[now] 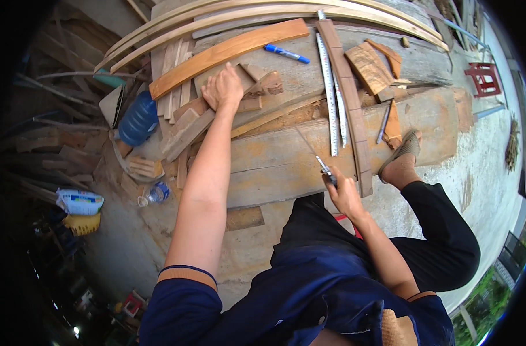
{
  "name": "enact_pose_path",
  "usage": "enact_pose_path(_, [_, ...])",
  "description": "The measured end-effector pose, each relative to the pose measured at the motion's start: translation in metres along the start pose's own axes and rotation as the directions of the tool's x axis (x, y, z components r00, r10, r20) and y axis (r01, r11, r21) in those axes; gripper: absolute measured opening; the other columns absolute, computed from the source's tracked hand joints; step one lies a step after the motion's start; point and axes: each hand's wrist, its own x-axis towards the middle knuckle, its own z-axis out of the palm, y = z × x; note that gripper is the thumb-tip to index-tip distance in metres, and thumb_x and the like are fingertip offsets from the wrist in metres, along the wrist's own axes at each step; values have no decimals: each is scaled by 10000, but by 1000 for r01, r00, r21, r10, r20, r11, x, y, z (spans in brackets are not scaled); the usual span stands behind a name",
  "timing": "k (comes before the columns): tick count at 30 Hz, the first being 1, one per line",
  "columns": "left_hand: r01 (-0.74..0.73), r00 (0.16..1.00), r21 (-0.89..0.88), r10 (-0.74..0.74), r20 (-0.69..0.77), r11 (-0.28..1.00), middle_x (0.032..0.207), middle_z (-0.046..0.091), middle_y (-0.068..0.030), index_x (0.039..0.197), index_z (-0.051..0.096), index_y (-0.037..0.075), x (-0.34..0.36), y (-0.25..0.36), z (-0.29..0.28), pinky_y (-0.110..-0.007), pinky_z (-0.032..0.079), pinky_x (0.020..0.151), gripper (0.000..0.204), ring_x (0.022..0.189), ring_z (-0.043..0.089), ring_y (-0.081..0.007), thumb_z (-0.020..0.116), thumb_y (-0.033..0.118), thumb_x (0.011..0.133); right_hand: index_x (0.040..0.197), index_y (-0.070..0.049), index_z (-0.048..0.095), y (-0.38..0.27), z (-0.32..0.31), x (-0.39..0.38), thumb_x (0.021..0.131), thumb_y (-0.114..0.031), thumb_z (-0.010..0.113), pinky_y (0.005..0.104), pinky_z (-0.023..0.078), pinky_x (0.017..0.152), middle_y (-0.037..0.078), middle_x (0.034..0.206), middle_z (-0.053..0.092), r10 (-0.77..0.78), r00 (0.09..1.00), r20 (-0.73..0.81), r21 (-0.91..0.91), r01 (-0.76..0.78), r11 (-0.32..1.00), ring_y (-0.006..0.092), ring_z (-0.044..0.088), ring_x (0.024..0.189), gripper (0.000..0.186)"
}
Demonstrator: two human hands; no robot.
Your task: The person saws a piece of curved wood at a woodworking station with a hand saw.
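1. Two bare hands are at work below me. I see the left hand (222,89) over a heap of wood offcuts (188,134), its fingers bent; I cannot tell whether they grip a piece.
2. My right hand (345,193) is closed around the dark handle of a thin-bladed tool (322,165), its blade pointing up and left over the broad planks (269,176).
3. Just right of that tool I have a long brown strip (346,95) with lines across it, and silver rulers (330,106) along its left side.
4. Beyond my left hand lies a curved orange board (228,56), with a blue marker (286,53) near its right end.
5. To the right, a sandalled foot (404,154) is beside a loose orange-brown wood piece (393,127).
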Motion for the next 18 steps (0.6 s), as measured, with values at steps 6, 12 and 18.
enact_pose_path(6, [-2, 1000, 39, 1, 22, 999, 1102, 720, -169, 966, 758, 44, 4, -6, 2, -500, 428, 993, 616, 1106, 642, -332, 282, 425, 1057, 1155, -77, 578, 31, 23, 16, 886, -138, 590, 565, 479, 775, 279, 852, 656, -146, 986, -82, -51, 143, 988, 491, 619, 847, 276])
enact_pose_path(12, [-38, 999, 20, 38, 5, 999, 1128, 711, -161, 992, 741, 32, 5, -4, 0, -503, 425, 994, 629, 1128, 628, -337, 264, 435, 1062, 1162, -81, 575, 26, 26, 15, 906, -164, 561, 572, 474, 770, 279, 839, 657, -153, 981, -120, -95, 142, 985, 490, 621, 834, 269])
enact_pose_path(18, [-87, 991, -12, 86, -100, 996, 1230, 628, -107, 1160, 693, 113, 1, -10, 13, -510, 406, 1013, 506, 1189, 569, -313, 306, 421, 1058, 1150, -77, 581, 36, 50, 14, 919, -177, 567, 567, 474, 805, 284, 865, 661, -136, 975, -175, -4, 138, 990, 486, 625, 880, 252])
